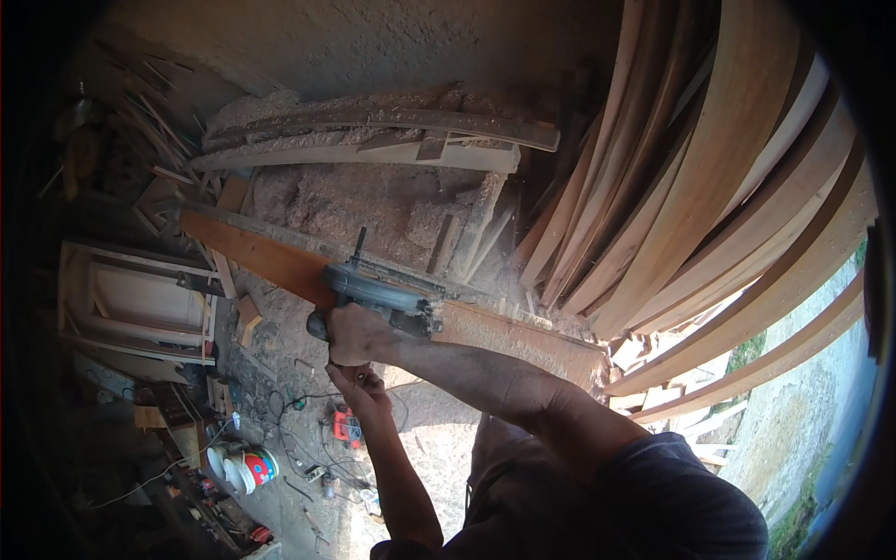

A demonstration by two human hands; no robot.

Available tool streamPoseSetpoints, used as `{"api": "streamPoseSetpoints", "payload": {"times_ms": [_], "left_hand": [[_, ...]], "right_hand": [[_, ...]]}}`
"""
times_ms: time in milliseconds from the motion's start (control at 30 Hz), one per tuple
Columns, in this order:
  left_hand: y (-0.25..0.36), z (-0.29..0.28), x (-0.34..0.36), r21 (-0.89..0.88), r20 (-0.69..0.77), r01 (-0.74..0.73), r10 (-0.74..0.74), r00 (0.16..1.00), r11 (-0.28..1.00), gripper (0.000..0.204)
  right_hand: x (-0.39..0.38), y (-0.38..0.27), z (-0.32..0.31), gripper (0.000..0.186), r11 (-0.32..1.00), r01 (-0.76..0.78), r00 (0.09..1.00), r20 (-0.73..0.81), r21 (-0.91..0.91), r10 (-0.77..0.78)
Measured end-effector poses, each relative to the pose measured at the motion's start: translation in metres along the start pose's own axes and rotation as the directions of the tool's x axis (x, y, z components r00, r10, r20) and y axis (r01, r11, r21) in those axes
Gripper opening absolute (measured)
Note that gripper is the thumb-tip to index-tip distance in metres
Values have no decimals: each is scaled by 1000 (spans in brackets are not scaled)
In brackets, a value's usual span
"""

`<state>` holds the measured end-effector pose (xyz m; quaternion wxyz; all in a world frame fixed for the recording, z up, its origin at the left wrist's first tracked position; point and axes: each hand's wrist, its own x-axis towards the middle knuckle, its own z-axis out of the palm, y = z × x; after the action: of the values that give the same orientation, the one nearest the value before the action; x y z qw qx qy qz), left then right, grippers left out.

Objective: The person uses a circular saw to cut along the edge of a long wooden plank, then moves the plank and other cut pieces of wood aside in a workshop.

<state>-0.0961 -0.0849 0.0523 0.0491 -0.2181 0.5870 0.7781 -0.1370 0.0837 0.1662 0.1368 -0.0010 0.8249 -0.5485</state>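
Note:
A long reddish-brown board (252,254) lies slantwise across the middle, its left part smooth and its right part strewn with shavings. On it sits a grey-blue power tool, seemingly an electric planer (378,291), at about mid-length. My right hand (357,334) is wrapped round the tool's rear handle, with the forearm coming in from the lower right. Just below it, my left hand (364,390) is closed with curled fingers, close under the right hand. What it grips, if anything, is hidden.
Tall curved planks (719,168) lean at the right. Beyond the board, beams (373,154) lie over heaped shavings. On the left are a wooden frame (140,303) and a white bucket (250,469). Cables and a red power tool (346,425) lie on the floor.

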Motion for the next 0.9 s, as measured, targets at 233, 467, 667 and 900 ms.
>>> {"api": "streamPoseSetpoints", "payload": {"times_ms": [233,467,667,900], "left_hand": [[6,2,2,29,6,-23,22,1000,999,67],[4,-1,5,15,-26,9,-9,1000,1000,68],[4,-6,9,26,-7,32,-32,999,999,71],[6,-6,8,47,-1,44,-44,999,998,72]], "right_hand": [[9,1,5,35,1000,-2,1000,-23,21,2],[15,5,12,33,1000,1,999,-32,7,0],[13,3,11,32,1000,-9,999,-49,6,10],[10,0,6,28,1000,-21,999,-36,22,22]]}}
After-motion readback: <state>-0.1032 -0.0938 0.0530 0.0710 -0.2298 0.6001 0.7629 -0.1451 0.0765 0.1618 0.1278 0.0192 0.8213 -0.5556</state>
